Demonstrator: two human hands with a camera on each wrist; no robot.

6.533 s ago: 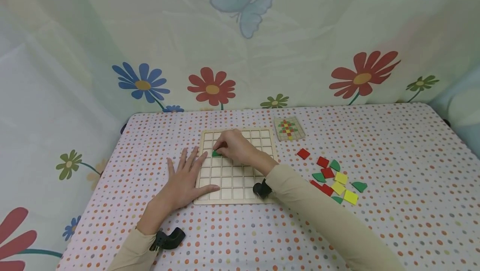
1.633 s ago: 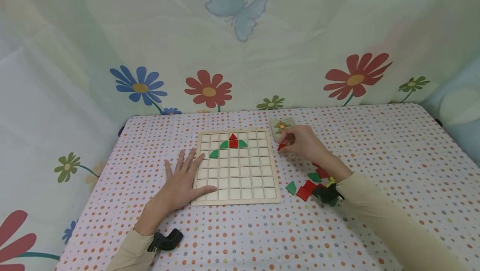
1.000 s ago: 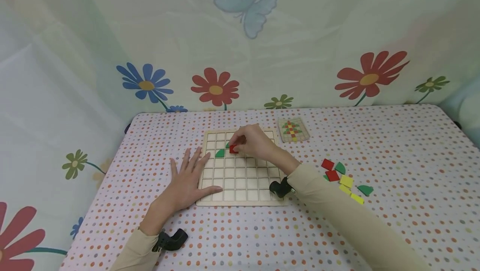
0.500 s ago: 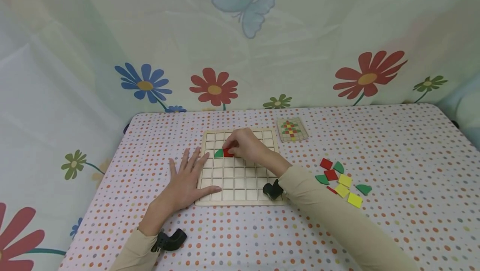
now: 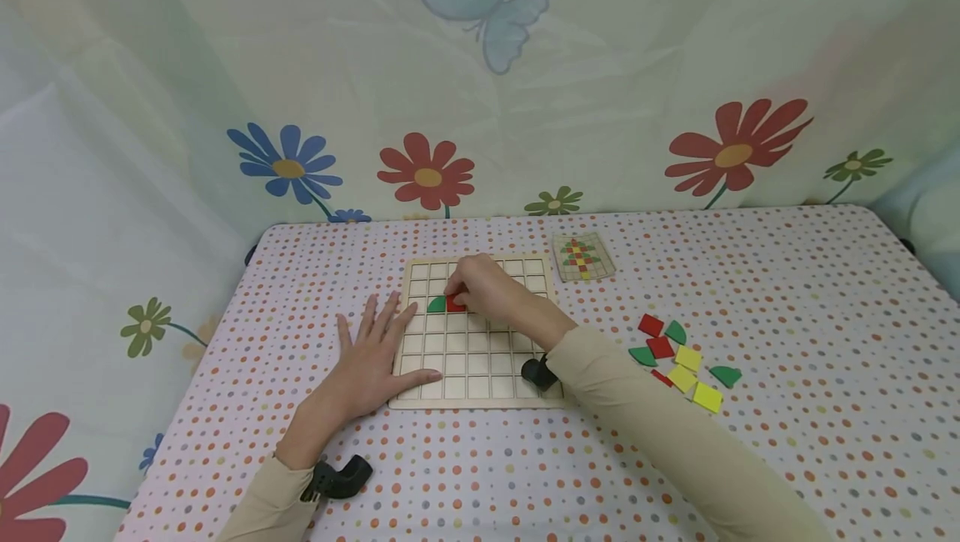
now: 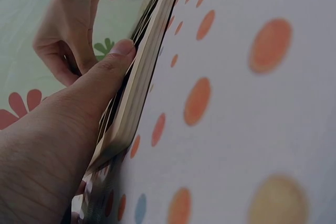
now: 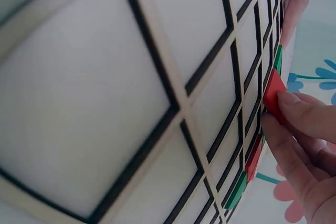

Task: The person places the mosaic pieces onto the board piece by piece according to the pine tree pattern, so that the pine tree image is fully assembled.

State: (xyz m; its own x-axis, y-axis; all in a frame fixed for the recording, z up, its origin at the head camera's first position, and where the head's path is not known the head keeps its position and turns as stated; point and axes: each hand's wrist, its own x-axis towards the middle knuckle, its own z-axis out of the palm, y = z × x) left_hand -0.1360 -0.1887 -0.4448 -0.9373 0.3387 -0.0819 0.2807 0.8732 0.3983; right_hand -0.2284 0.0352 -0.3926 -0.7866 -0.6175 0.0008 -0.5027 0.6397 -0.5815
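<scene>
My right hand (image 5: 487, 290) pinches a red square tile (image 7: 274, 93) between thumb and fingertip at the upper left of the wooden grid board (image 5: 465, 392). In the right wrist view the tile is tilted against the grid. Just left of it lies a green quarter-circle tile (image 5: 437, 304). Another red tile (image 7: 253, 157) and a green tile (image 7: 236, 190) sit in cells, which the hand hides in the head view. My left hand (image 5: 367, 368) rests spread at the board's left edge, its thumb (image 6: 107, 74) lying over the frame.
Right of the board lie loose tiles: red squares (image 5: 660, 347), yellow squares (image 5: 707, 397) and green quarter-circles (image 5: 725, 375). A pattern card (image 5: 583, 257) with a tree-like design lies near the board's top right corner. A dotted cloth (image 5: 480, 475) covers the table.
The right hand has carried the red tile leftward from beside the card to the board, next to the green quarter-circle. It has barely moved in the last half second. The left hand stays put.
</scene>
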